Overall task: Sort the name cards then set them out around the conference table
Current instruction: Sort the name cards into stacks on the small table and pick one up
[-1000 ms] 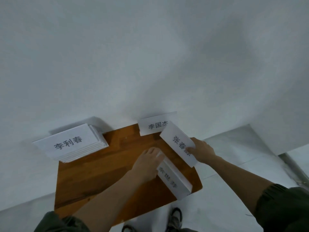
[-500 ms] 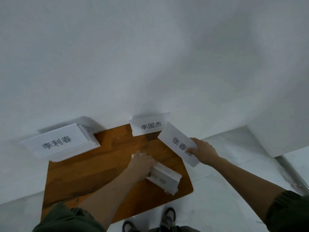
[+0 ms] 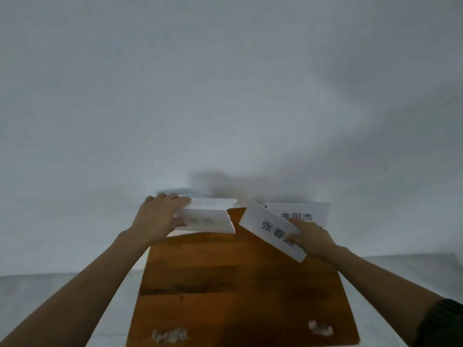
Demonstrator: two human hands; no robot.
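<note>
Notably, much of the scene is hard to read. The left hand (image 3: 160,217) grips a stack of white folded name cards (image 3: 206,216) at the far-left corner of the wooden table (image 3: 238,284); the print on the front face of the stack is blurred and cannot be made out. Behind the fingers, a pale edge shows against the wall, but whether it is more cards cannot be told. The right hand (image 3: 312,240) pinches a single name card (image 3: 271,230), thumb on its face, so the last printed character is partly covered; the first two read 张春. This card is held tilted, above the far-right part of the table, its lower corner pointing toward the near edge. Behind it, a third card (image 3: 299,213) stands at the far-right corner against the white wall (image 3: 225,96), reading 李国杰, with its left end overlapped by the held card.

All cards are white paper, rectangular, with dark printed characters. The table top is orange-brown wood with visible grain and dark streaks; two pale scuffed patches (image 3: 320,328) lie near the near edge. A dark sleeve (image 3: 443,324) is cut off at the lower right. Both forearms are bare.
</note>
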